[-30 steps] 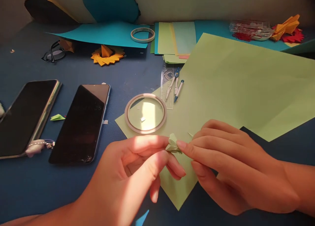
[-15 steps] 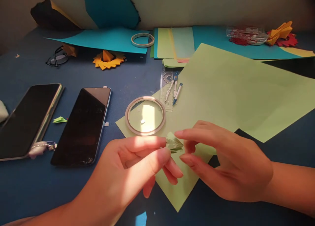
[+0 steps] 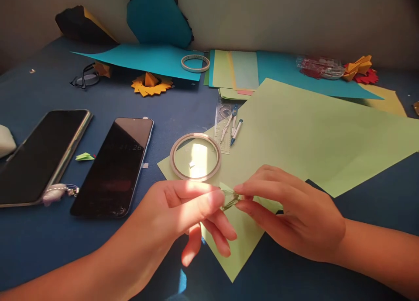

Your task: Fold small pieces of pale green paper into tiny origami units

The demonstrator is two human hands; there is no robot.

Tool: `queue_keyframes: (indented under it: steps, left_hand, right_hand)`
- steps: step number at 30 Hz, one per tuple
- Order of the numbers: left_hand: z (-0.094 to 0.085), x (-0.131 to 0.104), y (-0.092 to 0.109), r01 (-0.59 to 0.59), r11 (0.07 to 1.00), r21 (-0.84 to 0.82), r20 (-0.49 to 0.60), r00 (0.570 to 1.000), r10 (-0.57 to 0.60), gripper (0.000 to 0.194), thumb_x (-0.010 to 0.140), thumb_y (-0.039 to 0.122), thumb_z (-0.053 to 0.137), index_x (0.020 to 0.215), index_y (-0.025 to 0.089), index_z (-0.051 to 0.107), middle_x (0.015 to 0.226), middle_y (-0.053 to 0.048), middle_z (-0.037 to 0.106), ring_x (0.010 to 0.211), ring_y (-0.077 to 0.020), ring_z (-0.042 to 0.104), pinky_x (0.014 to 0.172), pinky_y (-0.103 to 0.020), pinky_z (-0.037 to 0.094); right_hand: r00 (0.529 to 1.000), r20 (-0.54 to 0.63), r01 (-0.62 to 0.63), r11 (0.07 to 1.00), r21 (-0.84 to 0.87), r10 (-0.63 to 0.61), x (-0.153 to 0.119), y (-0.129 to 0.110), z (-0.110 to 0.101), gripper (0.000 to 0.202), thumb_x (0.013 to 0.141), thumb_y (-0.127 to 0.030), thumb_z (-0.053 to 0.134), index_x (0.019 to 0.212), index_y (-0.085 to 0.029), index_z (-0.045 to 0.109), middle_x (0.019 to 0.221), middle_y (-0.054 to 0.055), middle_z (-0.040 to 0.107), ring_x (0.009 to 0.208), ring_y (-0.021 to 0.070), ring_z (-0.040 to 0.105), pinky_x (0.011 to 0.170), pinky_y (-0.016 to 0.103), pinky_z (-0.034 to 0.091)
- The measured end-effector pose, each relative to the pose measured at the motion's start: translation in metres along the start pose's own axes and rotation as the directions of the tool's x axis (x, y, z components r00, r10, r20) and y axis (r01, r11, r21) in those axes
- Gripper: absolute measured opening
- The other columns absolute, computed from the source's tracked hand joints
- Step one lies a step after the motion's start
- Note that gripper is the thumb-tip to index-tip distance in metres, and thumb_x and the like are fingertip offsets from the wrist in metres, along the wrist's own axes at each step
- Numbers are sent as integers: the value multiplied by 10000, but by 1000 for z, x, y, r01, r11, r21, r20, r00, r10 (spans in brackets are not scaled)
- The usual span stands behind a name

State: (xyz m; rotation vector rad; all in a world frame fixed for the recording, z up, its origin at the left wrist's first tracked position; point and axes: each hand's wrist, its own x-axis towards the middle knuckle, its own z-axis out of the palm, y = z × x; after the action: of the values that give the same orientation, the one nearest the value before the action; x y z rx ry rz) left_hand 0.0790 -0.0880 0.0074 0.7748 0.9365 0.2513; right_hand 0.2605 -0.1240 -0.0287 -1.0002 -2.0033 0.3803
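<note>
Between my two hands is a small folded piece of light green paper (image 3: 231,198), its layers showing as thin edges. My left hand (image 3: 193,213) pinches its left side between thumb and index finger, the other fingers hanging loose below. From the right, my right hand (image 3: 288,209) closes thumb and index fingertips on the paper's right end. Beneath both hands lies a large light green paper sheet (image 3: 294,135). Just beyond my left hand a roll of double-sided tape (image 3: 172,159) rests partly on that sheet, with sunlight falling inside its ring.
Two phones (image 3: 114,165) (image 3: 46,152) lie at left, with a small green folded paper (image 3: 85,157) between them. Past the tape are a compass (image 3: 226,124) and a clear ruler (image 3: 225,149). Farther back sit a yellow folded-paper ring (image 3: 152,90), a smaller tape roll (image 3: 195,69) and blue sheets (image 3: 131,56).
My right thumb and index finger, apart before, have closed onto the folded paper's right end. The paper looks flatter and tilted now. The whole view has shifted slightly.
</note>
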Motion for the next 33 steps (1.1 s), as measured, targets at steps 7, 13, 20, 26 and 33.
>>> queue_keyframes:
  steps: [7, 13, 20, 26, 33]
  left_hand:
    - [-1, -1, 1, -12, 994, -106, 9, 1000, 13, 257, 813, 297, 557, 641, 130, 649, 593, -19, 610, 536, -63, 536, 377, -96, 305]
    - [-1, -2, -2, -53, 993, -106, -2, 999, 53, 234, 828, 273, 542, 662, 134, 629, 638, -12, 623, 573, -63, 536, 427, -104, 343]
    - [0, -1, -4, -60, 993, -97, 34, 997, 63, 228, 825, 311, 548, 684, 151, 626, 648, 7, 613, 523, -41, 470, 457, -107, 355]
    - [4, 0, -5, -46, 998, -49, 11, 999, 47, 207, 799, 324, 572, 718, 158, 665, 723, -14, 641, 626, -78, 544, 436, -119, 355]
    - [-11, -6, 0, -42, 905, 424, -161, 980, 121, 223, 754, 323, 569, 666, 151, 680, 524, -15, 599, 368, -82, 401, 381, -208, 287]
  right_hand:
    - [962, 35, 273, 944, -183, -271, 4, 2, -6, 180, 727, -69, 632, 903, -84, 593, 699, 93, 648, 599, 145, 582, 508, 291, 474]
    - [956, 59, 294, 938, -182, -288, 3, -5, -10, 150, 733, -37, 594, 873, -88, 607, 702, 88, 654, 616, 145, 600, 510, 286, 479]
    - [984, -111, 130, 989, -76, -138, 0, -9, 0, 219, 714, -1, 592, 899, -118, 587, 729, 65, 616, 643, 134, 577, 544, 270, 501]
    - [983, -177, -39, 995, 96, 56, 0, -8, 5, 254, 746, -41, 563, 972, -159, 568, 778, 50, 618, 679, 133, 582, 575, 271, 524]
    - [986, -24, 161, 980, -114, -165, 3, -2, 0, 177, 722, 9, 565, 843, -108, 616, 766, 108, 666, 698, 173, 602, 592, 321, 492]
